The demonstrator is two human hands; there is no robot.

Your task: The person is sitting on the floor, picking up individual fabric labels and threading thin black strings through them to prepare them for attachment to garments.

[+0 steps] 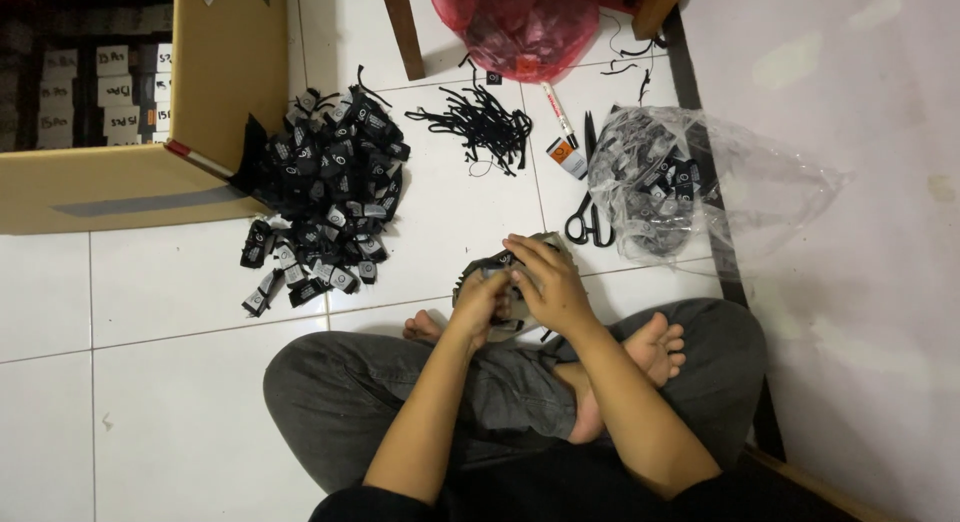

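Left hand (pixel 482 304) and right hand (pixel 548 282), fingers curled, jointly grasp a bundle of black tags (pixel 500 274) above the crossed legs; its axis is indiscernible. The scissors (pixel 588 214) lie just beyond the bundle.

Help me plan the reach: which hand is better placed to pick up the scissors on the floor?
Right, probably. The scissors lie just beyond the right hand, on its side, while the left hand sits farther away. Both hands hold a bundle of tags.

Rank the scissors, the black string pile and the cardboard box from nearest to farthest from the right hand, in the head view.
1. Scissors, just beyond the right hand, slightly right.
2. Black string pile, farther up the floor.
3. Cardboard box, far left.
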